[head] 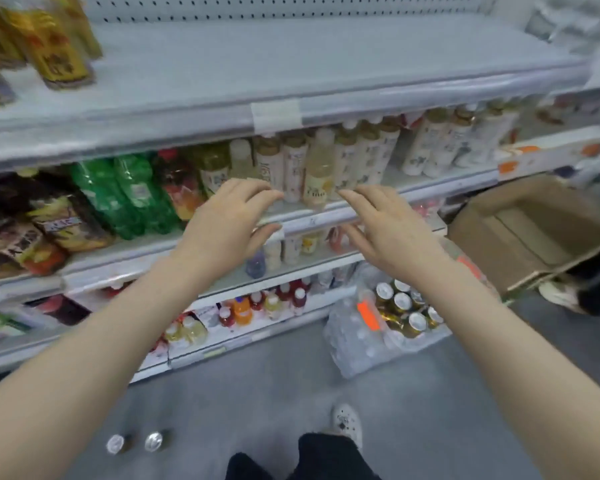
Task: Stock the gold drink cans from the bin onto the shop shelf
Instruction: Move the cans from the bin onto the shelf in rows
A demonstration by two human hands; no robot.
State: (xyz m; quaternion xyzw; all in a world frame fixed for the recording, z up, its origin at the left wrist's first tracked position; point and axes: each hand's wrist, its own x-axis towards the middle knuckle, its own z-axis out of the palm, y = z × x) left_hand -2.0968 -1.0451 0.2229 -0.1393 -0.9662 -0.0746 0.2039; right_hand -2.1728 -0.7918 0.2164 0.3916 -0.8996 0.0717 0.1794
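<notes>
Both my hands hang in the air in front of the middle shelves, fingers spread and curved, holding nothing. My left hand [231,221] and my right hand [383,225] face each other about a hand's width apart. Below my right forearm a clear plastic bin [355,336] on the floor holds several gold cans [404,311] with silver tops. Gold cans [54,53] stand at the far left of the top shelf [291,64], whose wide middle and right are bare. Two cans [134,442] stand on the floor at lower left.
The lower shelves hold green bottles [125,199], pale labelled bottles [329,164] and small juice bottles [257,306]. An open cardboard box [530,233] sits at the right. My shoe [347,422] and dark trouser legs are on the grey floor below.
</notes>
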